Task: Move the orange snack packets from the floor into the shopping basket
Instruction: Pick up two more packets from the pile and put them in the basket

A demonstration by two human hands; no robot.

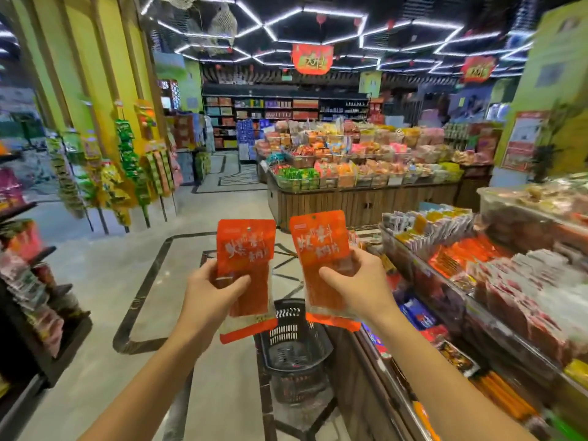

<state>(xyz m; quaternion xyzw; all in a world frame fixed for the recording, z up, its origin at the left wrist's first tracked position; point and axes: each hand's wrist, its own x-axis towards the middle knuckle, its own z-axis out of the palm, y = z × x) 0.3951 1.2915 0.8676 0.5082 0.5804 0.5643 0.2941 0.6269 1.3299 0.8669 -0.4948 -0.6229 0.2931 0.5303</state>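
Two orange snack packets with white lettering are held upright in front of me. My left hand grips the left packet by its lower half. My right hand grips the right packet the same way. Below and between them a black plastic shopping basket stands on the floor, partly hidden behind the packets. Something reddish shows through its lower wall; I cannot tell what it is.
A tiered shelf of packaged snacks runs along my right, close to the basket. A dark rack of goods stands at my left. A wooden display island lies ahead across the pale tiled floor.
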